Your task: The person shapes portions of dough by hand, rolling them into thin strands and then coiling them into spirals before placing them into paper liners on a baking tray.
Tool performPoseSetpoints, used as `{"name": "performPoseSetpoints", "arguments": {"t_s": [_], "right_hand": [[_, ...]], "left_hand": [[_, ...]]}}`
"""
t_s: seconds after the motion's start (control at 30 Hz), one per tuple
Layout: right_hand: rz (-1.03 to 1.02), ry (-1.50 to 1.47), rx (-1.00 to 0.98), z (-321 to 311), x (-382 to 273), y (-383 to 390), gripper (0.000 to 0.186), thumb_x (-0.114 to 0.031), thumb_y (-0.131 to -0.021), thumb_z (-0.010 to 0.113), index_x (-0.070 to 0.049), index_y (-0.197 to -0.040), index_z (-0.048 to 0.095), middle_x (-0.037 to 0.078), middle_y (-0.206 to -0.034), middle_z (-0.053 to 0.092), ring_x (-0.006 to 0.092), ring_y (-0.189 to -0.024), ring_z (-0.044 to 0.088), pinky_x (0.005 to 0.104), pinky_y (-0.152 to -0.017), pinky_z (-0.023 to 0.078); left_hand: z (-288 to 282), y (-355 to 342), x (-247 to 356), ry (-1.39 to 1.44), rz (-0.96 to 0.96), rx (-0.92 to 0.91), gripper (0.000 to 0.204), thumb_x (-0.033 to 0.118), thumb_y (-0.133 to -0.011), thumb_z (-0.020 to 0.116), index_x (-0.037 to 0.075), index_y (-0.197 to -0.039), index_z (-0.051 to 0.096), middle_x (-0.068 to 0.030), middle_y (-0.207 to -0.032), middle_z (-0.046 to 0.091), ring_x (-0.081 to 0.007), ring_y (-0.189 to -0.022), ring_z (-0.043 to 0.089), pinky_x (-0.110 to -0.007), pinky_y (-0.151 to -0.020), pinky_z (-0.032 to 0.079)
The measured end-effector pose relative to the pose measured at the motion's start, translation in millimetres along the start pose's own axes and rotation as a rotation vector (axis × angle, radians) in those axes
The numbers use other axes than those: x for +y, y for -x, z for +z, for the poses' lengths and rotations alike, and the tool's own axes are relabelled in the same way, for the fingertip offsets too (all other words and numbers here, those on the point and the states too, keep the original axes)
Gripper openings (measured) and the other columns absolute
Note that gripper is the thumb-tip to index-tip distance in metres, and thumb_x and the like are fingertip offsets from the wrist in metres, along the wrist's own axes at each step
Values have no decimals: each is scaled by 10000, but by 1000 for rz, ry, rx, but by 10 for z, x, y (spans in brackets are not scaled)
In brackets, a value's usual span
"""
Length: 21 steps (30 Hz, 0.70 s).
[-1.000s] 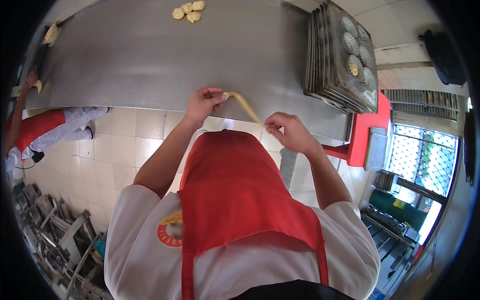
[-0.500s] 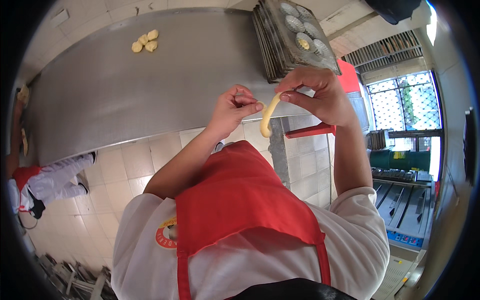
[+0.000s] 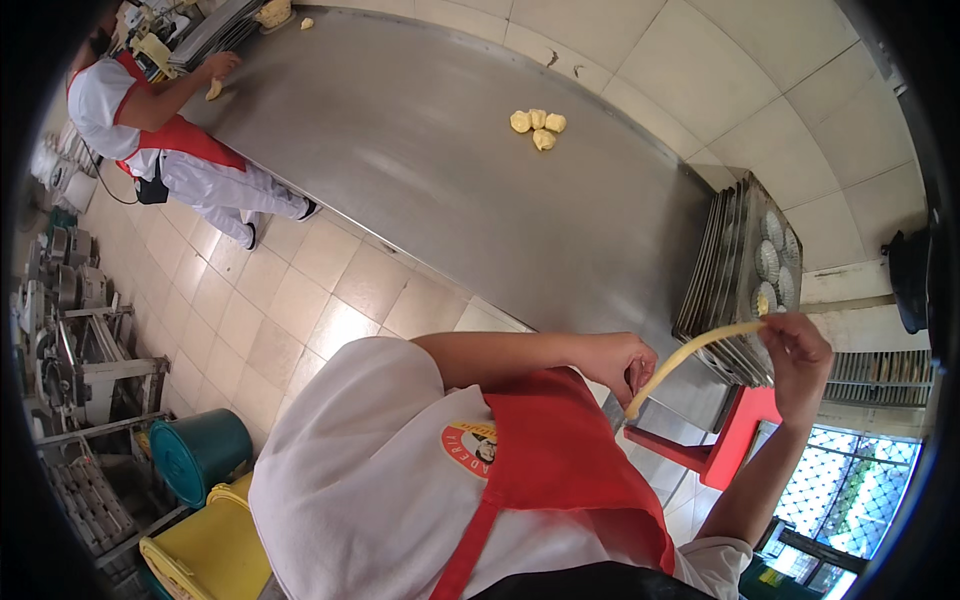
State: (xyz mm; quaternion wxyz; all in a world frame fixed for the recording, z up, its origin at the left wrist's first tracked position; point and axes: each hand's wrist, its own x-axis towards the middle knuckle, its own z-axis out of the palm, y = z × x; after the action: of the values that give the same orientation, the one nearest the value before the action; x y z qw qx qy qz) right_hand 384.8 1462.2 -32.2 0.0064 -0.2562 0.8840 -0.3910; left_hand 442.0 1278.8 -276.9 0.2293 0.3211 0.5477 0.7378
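Note:
A long pale yellow dough strip [image 3: 701, 342] is stretched in an arc between my hands, near the table's right end. My left hand [image 3: 620, 365] pinches its lower end; my right hand [image 3: 796, 368] grips the upper end, raised in front of a stack of dark metal trays [image 3: 712, 264]. The top tray carries several fluted metal molds [image 3: 768, 258], one with yellow matter in it. Several small dough lumps [image 3: 543, 140] sit together farther along the steel table [image 3: 420, 150].
A co-worker [image 3: 160, 140] in a red apron stands at the table's far left, one hand by a dough piece [image 3: 214, 90]. A green bin [image 3: 200, 450], a yellow container [image 3: 205, 545] and metal equipment [image 3: 90, 380] line the lower left. A red structure [image 3: 745, 425] stands beside the table's right end.
The view has swung left, showing more of the co-worker and bins. My right hand has risen and moved away from my left, drawing the looped strip out into a longer arc.

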Motion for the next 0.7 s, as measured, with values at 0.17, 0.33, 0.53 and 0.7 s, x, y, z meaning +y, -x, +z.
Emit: {"name": "performPoseSetpoints", "arguments": {"t_s": [0.17,0.33,0.53,0.7], "right_hand": [[196,169,-238,-150,158,181,181,101,-797,712,20,-959,722,88,-861,705,150,-835,683,278,-736,532],[-152,72,-653,84,-171,248,118,24,-783,740,-27,-889,739,103,-843,715,268,-762,699,357,-691,544],[-61,185,-184,288,-326,-231,197,-76,-859,739,-31,-1050,723,92,-882,714,189,-790,689,315,-754,547],[307,-251,31,270,182,303,216,-81,-943,699,0,-1143,702,44,-1009,735,133,-930,680,300,-857,553]], "left_hand": [[-108,-111,-129,526,146,124,309,-63,-755,819,45,-906,572,-63,-897,731,-157,-826,722,-304,-750,576],[-469,-285,-16,472,224,297,307,-56,-796,792,66,-992,589,-30,-941,685,-140,-920,685,-305,-842,570],[-317,-303,239,405,220,220,429,-131,-823,719,53,-1179,564,-46,-1079,653,-122,-968,679,-315,-874,575],[-165,-260,459,517,76,204,398,-99,-893,632,12,-1263,539,-79,-1178,650,-148,-1018,673,-317,-892,579]]}}
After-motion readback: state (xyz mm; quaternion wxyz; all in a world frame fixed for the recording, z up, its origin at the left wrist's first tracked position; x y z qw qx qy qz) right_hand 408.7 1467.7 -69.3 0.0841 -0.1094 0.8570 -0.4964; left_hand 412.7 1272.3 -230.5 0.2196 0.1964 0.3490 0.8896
